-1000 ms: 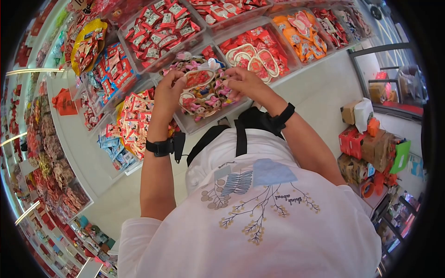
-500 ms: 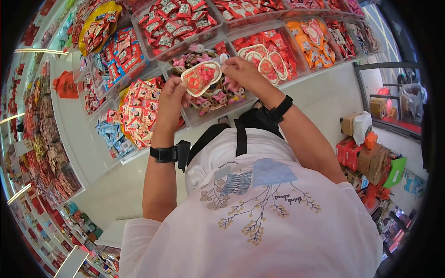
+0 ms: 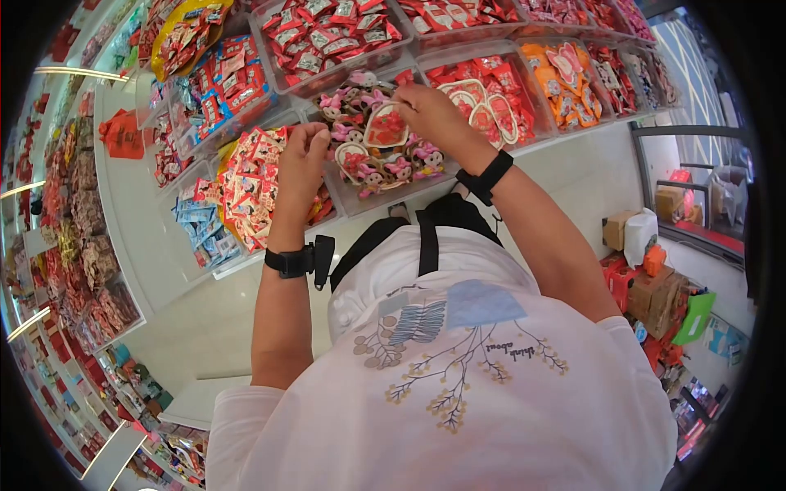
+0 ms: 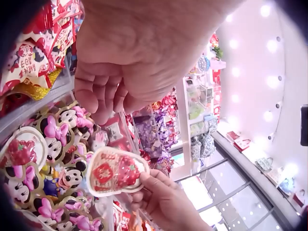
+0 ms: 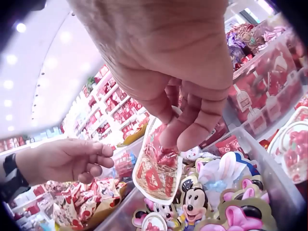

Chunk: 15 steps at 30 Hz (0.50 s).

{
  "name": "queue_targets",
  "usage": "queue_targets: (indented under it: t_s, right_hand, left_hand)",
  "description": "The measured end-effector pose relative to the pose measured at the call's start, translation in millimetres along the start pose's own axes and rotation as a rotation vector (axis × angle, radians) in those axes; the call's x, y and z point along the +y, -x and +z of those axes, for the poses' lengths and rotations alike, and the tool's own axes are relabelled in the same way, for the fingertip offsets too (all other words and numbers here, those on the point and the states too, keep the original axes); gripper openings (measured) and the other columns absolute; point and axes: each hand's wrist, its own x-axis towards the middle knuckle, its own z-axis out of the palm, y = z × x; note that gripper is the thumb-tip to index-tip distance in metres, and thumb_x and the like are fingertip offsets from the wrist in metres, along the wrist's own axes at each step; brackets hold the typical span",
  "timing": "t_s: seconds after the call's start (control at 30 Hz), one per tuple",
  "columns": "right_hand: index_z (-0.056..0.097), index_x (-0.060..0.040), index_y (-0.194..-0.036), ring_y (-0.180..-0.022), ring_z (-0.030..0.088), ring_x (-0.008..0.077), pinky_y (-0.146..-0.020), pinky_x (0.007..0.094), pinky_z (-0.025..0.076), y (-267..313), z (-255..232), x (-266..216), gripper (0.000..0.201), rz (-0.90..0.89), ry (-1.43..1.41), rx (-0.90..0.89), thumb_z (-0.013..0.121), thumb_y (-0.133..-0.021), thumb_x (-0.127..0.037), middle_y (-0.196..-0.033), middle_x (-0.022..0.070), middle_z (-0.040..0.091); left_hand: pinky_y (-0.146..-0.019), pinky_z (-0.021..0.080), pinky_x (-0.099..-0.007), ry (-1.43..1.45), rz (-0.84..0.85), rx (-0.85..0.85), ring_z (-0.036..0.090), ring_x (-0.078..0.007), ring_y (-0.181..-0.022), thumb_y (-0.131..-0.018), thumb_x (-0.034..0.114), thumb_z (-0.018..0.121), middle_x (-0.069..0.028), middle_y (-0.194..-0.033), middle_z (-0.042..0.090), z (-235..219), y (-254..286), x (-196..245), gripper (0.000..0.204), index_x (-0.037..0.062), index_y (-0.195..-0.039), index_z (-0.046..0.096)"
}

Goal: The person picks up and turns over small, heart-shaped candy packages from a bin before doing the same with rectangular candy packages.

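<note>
Under both hands, a clear plastic bin (image 5: 272,175), heaped with Mickey and Minnie Mouse pieces (image 5: 195,202). At its left edge, beside red-and-cream wrapped packets (image 3: 250,184), the left hand (image 3: 303,155), fingers loosely bent, thumb close by: plain side-on in the right wrist view. Over the bin's far half, the right hand (image 3: 430,114), thumb and fingers pinched on one edge of a bell-shaped, white-edged packet (image 4: 117,172). From the head, back of hand over that pinch; from the left wrist, thumb and printed red front in full. Open air between left fingertips and packet; beneath it, little or no gap above the pieces, contact hard to judge. Lower in the bin, near the front wall, a second white-edged packet (image 3: 352,159).
</note>
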Motion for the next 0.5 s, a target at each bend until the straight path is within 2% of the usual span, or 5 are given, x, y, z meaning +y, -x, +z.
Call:
queue_targets:
  t_s: [0.03,0.13,0.23,0.43,0.5]
  right_hand:
    - [0.067,-0.0039,-0.096,-0.081,0.069,0.0328,-0.072,0.0448,0.054,-0.1,8.5,6.4,0.01,-0.104,0.129,0.033,0.062,-0.09,-0.011,-0.081,0.0195,0.065]
    - [0.068,-0.0046,-0.097,-0.09,0.068,0.0379,-0.077,0.048,0.054,0.3,27.7,18.2,0.012,-0.079,0.214,-0.034,0.063,-0.088,-0.009,-0.087,0.0204,0.068]
    - [0.069,-0.0045,-0.097,-0.091,0.068,0.0376,-0.078,0.0471,0.055,2.7,36.3,21.0,0.013,-0.034,0.36,-0.161,0.06,-0.088,-0.008,-0.092,0.0199,0.069]
    - [0.069,-0.0023,-0.096,-0.092,0.068,0.0367,-0.08,0.0461,0.056,4.5,55.3,32.5,0.014,-0.075,0.429,-0.263,0.058,-0.088,-0.007,-0.094,0.0208,0.069]
    - [0.068,-0.0019,-0.096,-0.092,0.068,0.0371,-0.08,0.0462,0.056,8.1,57.0,33.8,0.014,-0.008,0.374,-0.3,0.057,-0.088,-0.007,-0.092,0.0219,0.069]
  left_hand:
    - [-0.067,0.048,-0.0251,-0.01,0.007,-0.005,0.06,-0.0085,-0.079,-0.101,0.022,0.06,-0.0031,-0.097,0.066,0.9,1.6,-3.5,0.027,0.0003,-0.116,0.063]
    - [-0.069,0.048,-0.0259,0.006,0.03,-0.024,0.06,-0.0087,-0.079,-0.1,0.021,0.061,-0.0031,-0.095,0.066,4.1,4.0,-15.4,0.027,-0.0006,-0.116,0.063]
    - [-0.061,0.047,-0.0219,-0.045,0.015,-0.049,0.061,-0.006,-0.079,-0.101,0.026,0.059,0.0004,-0.1,0.068,4.7,6.6,-24.5,0.026,0.0055,-0.116,0.063]
    - [-0.063,0.047,-0.0227,-0.074,0.003,-0.079,0.062,-0.0066,-0.078,-0.101,0.026,0.059,0.0001,-0.102,0.068,4.5,13.2,-26.3,0.025,0.0058,-0.116,0.063]
    - [-0.063,0.047,-0.0228,-0.079,-0.013,-0.083,0.062,-0.0068,-0.078,-0.101,0.026,0.059,0.0,-0.102,0.068,5.1,15.7,-25.7,0.025,0.006,-0.116,0.063]
